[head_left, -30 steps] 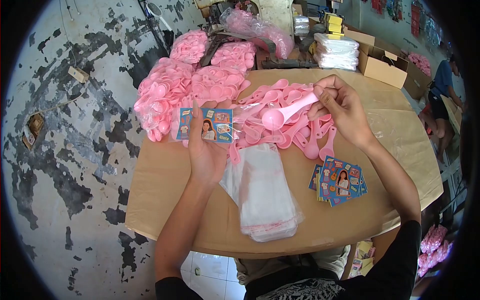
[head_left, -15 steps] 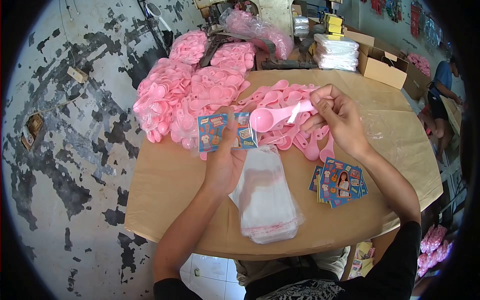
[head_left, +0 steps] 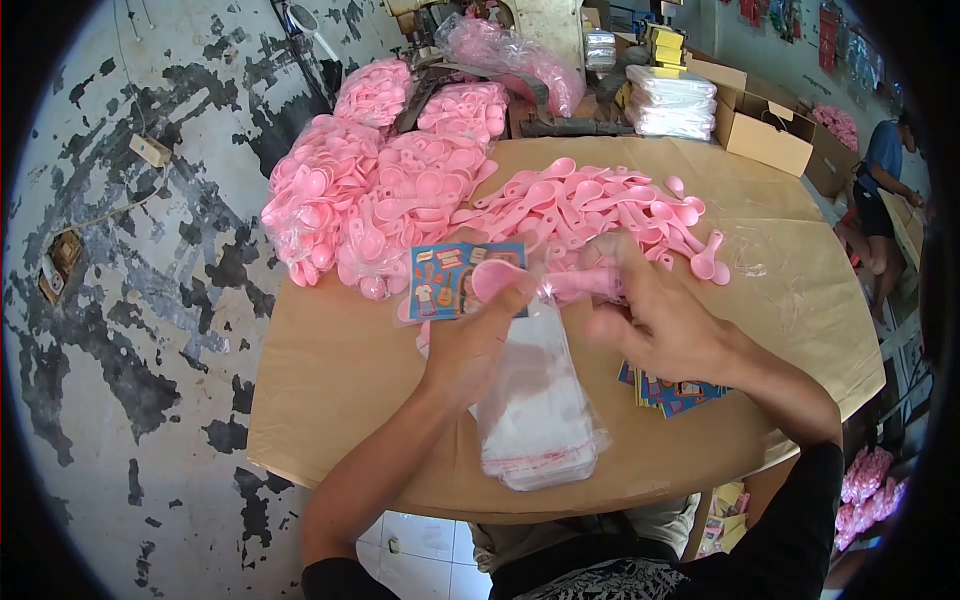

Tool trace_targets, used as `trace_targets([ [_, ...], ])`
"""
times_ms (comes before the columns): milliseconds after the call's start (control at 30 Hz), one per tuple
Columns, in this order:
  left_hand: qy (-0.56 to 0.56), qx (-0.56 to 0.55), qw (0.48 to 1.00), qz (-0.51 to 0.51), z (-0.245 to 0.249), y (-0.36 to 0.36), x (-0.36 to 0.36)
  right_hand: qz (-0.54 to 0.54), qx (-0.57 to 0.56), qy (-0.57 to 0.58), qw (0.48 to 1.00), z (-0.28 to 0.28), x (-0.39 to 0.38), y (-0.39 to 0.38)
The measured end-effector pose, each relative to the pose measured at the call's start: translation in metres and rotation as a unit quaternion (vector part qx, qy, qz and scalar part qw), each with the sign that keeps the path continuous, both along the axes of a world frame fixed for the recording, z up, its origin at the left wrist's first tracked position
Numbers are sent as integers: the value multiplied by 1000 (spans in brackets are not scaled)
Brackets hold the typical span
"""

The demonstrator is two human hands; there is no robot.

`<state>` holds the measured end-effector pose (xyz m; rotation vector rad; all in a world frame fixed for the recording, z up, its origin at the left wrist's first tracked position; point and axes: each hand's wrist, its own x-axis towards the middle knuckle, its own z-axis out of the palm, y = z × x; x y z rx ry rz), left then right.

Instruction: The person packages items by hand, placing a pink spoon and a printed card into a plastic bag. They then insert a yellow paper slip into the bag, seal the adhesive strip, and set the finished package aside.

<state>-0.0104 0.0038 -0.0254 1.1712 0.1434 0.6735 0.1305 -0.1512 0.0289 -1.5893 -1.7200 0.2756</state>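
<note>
My left hand (head_left: 468, 350) is closed on a blue printed card (head_left: 438, 285) in a clear bag, its thumb over the bowl of a pink spoon (head_left: 496, 279) that lies against the card. The spoon's handle points right, under clear plastic. At the handle's end is my right hand (head_left: 650, 310), blurred by motion, so its grip cannot be made out. Below both hands lies a stack of clear bags (head_left: 540, 420). A pile of blue cards (head_left: 680, 395) is partly hidden under my right forearm.
Loose pink spoons (head_left: 590, 205) are heaped beyond my hands on the brown-covered table (head_left: 800, 350). Filled bags of spoons (head_left: 325, 185) stand at the back left. An open carton (head_left: 765, 140) and stacked clear packs (head_left: 672, 100) sit at the back right. Another person (head_left: 882, 170) is at far right.
The spoon has moved left and down, over the card in my left hand, its handle now under plastic. My right hand has come lower. Both hands are nearer together.
</note>
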Motion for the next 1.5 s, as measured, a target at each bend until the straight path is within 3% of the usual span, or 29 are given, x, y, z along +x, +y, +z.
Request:
trace_targets([
  [67,14,27,998,-46,-8,-1,0,-28,99,16,995,-13,3,8],
  [133,-27,30,992,-117,-7,-13,0,-81,140,-74,984,9,3,-4],
  [200,-33,-4,990,-137,-3,-13,1,-113,135,-56,983,47,9,-22],
  [233,-37,-22,988,-147,-2,-13,3,-120,109,5,987,62,15,-31],
  [300,-42,-3,989,-139,-1,-3,4,-116,81,-12,990,67,23,-42],
  [367,-24,19,994,-101,3,2,3,-155,-20,-155,975,80,21,-52],
  [433,1,152,987,-45,1,0,6,-173,68,-107,977,85,27,-60],
  [533,27,328,944,-8,5,-12,3,-112,157,50,980,84,8,-57],
  [600,33,476,879,0,17,-28,8,-91,80,-61,991,77,8,-57],
  [633,71,498,864,24,27,-50,8,-95,61,-82,990,77,6,-55],
  [700,215,400,888,-77,46,-70,18,-100,19,-120,988,77,3,-46],
  [800,241,315,901,-178,29,-60,29,-131,209,10,969,62,17,-29],
  [867,141,198,943,-227,23,-55,29,-78,211,-19,974,56,35,-26],
  [1000,61,84,923,-371,7,-43,26,-24,104,19,994,33,34,-18],
  [1033,68,30,921,-383,4,-44,23,-10,40,85,996,36,34,-19],
  [1067,94,73,926,-357,5,-45,19,5,-25,148,989,37,34,-19],
  [1133,145,153,928,-306,12,-50,13,-18,9,140,990,36,36,-16],
  [1167,169,140,941,-258,4,-47,15,-27,27,129,991,35,37,-16],
  [1267,200,147,936,-248,19,-44,12,-44,55,88,994,34,40,-15],
  [1300,225,166,906,-317,20,-36,13,-47,60,75,994,34,40,-13],
  [1400,134,203,935,-259,14,-43,9,-45,80,27,995,25,41,-9],
  [1500,118,87,979,-140,11,-46,15,-64,22,10,998,26,37,-11],
])
